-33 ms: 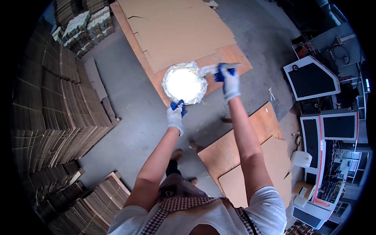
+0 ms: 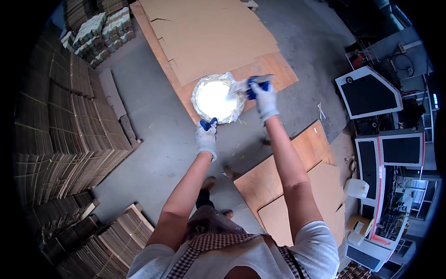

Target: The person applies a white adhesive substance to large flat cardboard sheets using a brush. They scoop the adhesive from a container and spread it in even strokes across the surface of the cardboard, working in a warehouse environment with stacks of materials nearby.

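Plastic-lined basin (image 2: 195, 103) at the near-left corner of the worktop (image 2: 281, 69). Left hand (image 2: 206, 133) apparently curled on its rim; right hand (image 2: 264, 95) closed around a blurred pale tool (image 2: 239, 87). A slack left grip could let tool pressure tip it.

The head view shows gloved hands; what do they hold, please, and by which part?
The right hand grips a blurred brush-like tool near its end away from the round basin; the left hand seems to grip the basin's rim.
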`<action>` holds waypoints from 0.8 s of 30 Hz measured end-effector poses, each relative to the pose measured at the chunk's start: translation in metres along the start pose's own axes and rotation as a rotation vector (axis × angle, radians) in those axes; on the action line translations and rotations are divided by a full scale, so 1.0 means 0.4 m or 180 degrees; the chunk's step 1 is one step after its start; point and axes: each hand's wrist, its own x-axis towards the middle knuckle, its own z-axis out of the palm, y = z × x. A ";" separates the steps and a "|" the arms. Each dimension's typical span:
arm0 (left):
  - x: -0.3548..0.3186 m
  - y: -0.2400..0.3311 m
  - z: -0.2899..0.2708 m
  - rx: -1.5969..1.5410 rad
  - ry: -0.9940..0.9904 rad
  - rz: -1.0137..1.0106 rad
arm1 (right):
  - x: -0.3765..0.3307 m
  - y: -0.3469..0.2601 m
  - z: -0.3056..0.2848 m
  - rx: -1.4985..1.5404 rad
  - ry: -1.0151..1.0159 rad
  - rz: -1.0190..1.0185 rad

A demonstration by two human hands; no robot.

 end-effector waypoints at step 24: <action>-0.085 -0.012 -0.122 0.1197 -0.0160 0.1074 | -0.122 -0.028 0.142 0.0165 -0.0172 0.1455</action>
